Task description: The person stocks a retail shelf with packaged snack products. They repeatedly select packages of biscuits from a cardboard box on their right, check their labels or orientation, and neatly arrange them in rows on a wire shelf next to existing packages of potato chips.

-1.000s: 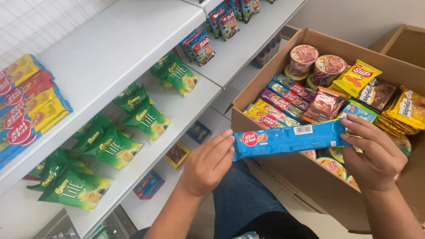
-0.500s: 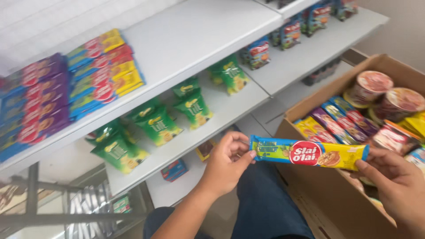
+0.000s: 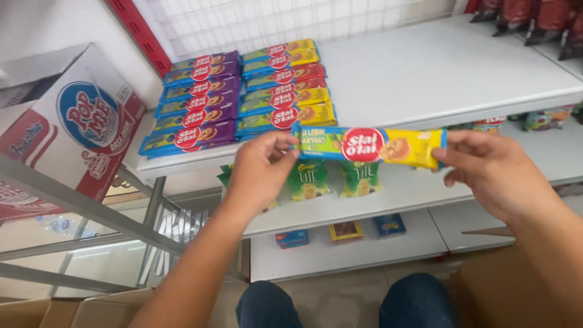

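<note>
Hands grip a long yellow-and-green biscuit pack (image 3: 370, 146) by its two ends, the left hand (image 3: 258, 173) pinching the green end, the right hand (image 3: 492, 173) closed on the yellow end. The pack's long axis runs level, left to right, in the air just before the white shelf (image 3: 455, 79), with the stacked biscuit packs (image 3: 243, 97) lying nearer the left hand.

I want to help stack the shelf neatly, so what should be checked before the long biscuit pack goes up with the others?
1. Both ends held: left hand and right hand each pinch an end of the biscuit pack: ok.
2. Pack level, not drooping: ok.
3. Bare room on the top shelf beside the rows of packs: ok.
4. Rows lie tidy: ok.
5. Pack wrapper undamaged: cannot tell.
</note>
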